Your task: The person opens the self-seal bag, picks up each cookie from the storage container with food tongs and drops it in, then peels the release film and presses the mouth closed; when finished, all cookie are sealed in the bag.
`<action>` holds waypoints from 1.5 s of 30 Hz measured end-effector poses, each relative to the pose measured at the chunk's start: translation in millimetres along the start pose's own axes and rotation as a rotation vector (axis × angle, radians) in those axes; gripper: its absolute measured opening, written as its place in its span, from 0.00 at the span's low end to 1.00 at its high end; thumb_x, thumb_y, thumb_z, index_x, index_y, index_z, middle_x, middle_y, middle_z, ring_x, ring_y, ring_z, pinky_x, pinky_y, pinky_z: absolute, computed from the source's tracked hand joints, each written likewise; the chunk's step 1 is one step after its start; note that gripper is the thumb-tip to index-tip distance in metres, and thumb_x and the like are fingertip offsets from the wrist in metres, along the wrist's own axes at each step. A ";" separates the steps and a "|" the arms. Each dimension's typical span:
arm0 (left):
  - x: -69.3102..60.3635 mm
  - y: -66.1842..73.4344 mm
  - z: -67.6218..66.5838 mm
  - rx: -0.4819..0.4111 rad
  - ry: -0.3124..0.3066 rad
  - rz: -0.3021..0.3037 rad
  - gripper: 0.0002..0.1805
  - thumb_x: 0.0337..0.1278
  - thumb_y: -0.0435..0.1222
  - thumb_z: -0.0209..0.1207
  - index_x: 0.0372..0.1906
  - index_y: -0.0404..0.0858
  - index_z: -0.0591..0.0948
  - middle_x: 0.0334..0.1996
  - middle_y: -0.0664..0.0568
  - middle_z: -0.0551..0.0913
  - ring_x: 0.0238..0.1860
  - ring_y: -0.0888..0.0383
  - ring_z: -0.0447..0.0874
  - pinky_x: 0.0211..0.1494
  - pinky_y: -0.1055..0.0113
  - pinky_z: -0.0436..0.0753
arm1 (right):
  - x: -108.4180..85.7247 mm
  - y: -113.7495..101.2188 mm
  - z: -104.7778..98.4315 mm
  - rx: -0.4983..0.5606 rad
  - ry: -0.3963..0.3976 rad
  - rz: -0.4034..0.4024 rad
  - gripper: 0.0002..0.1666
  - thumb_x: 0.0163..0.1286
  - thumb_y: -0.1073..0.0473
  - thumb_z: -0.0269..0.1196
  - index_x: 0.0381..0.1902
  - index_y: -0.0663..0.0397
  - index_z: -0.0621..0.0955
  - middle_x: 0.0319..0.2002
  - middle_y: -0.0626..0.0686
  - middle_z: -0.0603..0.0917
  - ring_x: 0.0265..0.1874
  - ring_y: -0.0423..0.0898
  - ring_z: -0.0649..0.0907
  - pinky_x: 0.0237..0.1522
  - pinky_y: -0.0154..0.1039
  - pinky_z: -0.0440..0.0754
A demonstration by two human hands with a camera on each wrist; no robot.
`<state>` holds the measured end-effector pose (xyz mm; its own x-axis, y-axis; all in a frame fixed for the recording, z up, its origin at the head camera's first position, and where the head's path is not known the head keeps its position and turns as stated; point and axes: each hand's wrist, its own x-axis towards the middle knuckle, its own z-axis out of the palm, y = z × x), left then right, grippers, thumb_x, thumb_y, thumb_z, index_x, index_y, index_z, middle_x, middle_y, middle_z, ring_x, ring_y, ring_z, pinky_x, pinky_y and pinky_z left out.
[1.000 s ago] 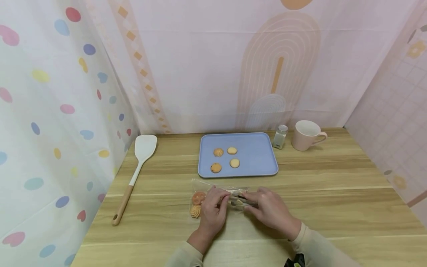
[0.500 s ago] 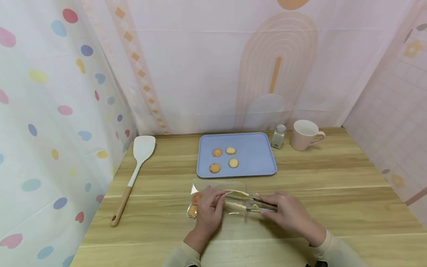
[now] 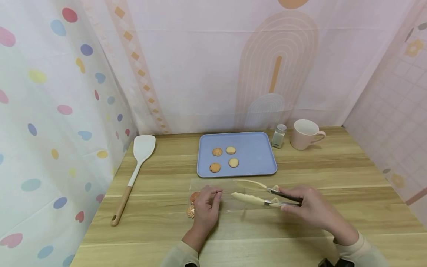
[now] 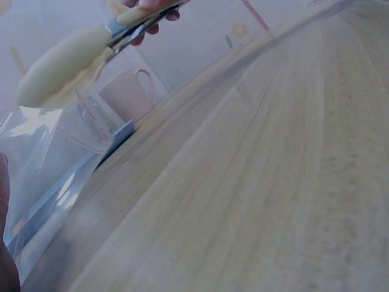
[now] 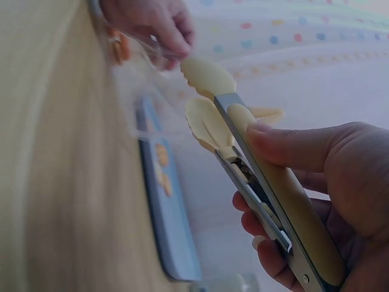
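In front of the tray (image 3: 255, 159): bag (image 3: 230, 204), pinched in left hand (image 3: 206, 208); tongs (image 3: 267, 203), gripped spread in right hand (image 3: 308, 205), at the bag's right end. Risk: the tongs snagging the thin bag could drag it and jostle its cookies (image 3: 194, 197). Containers: bag, two cookies visible; tray, four cookies (image 3: 215, 168); shaker (image 3: 278, 137), pale contents; mug (image 3: 301, 138), contents unclear.

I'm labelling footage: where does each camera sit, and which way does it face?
Head: on the head, facing forward and down at the table; left hand, right hand and sleeves show.
Left wrist: on that wrist, facing low across the table; part of each hand shows.
Right wrist: on that wrist, facing along the tongs; right hand near, left beyond.
Both wrist views share the tongs and blue tray.
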<state>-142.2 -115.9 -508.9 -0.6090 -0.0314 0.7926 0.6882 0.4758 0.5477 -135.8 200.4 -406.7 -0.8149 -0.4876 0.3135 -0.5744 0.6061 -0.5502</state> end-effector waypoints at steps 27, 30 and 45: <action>-0.8 4.5 -0.4 -0.009 -0.010 -0.013 0.05 0.55 0.24 0.60 0.35 0.34 0.82 0.31 0.50 0.84 0.38 0.54 0.82 0.58 0.50 0.74 | 84.8 39.2 41.5 -0.241 0.131 0.212 0.30 0.53 0.50 0.74 0.54 0.49 0.83 0.32 0.62 0.86 0.27 0.54 0.82 0.22 0.46 0.73; -0.2 6.7 -0.7 -0.005 -0.008 -0.014 0.06 0.55 0.23 0.60 0.35 0.35 0.82 0.32 0.50 0.84 0.38 0.53 0.82 0.59 0.52 0.73 | 87.5 36.6 47.4 -0.238 0.120 0.241 0.30 0.54 0.49 0.74 0.56 0.48 0.82 0.40 0.63 0.86 0.29 0.55 0.82 0.20 0.44 0.71; 0.5 8.1 -0.7 -0.006 -0.011 0.003 0.08 0.54 0.22 0.60 0.36 0.35 0.82 0.33 0.50 0.84 0.38 0.53 0.82 0.61 0.54 0.72 | 82.8 40.7 43.1 -0.203 0.090 0.361 0.31 0.55 0.50 0.73 0.58 0.46 0.81 0.49 0.65 0.82 0.28 0.51 0.79 0.16 0.40 0.66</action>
<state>-136.7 -112.7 -503.9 -0.6109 -0.0200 0.7914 0.6925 0.4708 0.5465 -223.3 157.6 -436.5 -0.9651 -0.1698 0.1995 -0.2469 0.8439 -0.4762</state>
